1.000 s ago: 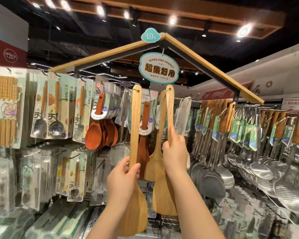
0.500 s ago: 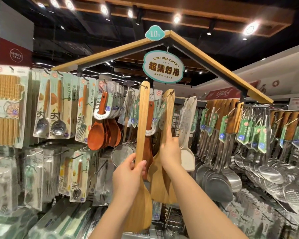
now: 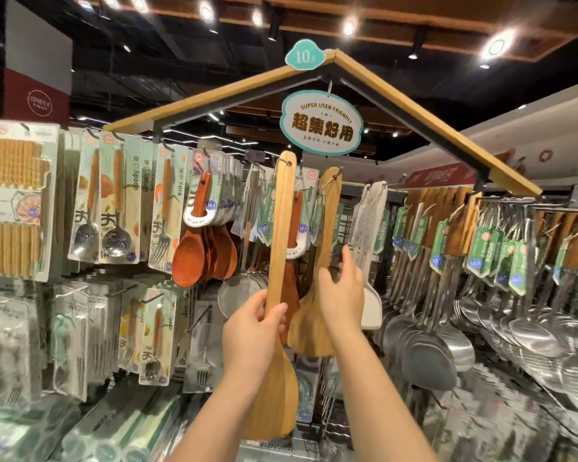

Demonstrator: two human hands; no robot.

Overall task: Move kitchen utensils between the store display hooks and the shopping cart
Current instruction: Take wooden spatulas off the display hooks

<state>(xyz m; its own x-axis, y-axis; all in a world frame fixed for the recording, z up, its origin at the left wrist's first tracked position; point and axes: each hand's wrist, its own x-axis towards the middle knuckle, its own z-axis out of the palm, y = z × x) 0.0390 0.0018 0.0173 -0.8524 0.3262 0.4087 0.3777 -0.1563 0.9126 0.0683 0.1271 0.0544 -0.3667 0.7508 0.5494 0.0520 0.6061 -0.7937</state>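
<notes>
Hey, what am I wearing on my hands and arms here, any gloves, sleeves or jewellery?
Nothing shows. The left hand and right hand are bare, no gloves. Both forearms are uncovered down to the picture's bottom edge, so no sleeve is in view. No watch, bracelet or ring is visible, though blur could hide something small.

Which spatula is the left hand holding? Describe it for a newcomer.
Find the oval teal sign under the roof-shaped frame. Just below it, the left hand grips a pale wooden spatula upright. Unlike the hooked spatula beside it, its handle nearly reaches the sign.
</notes>
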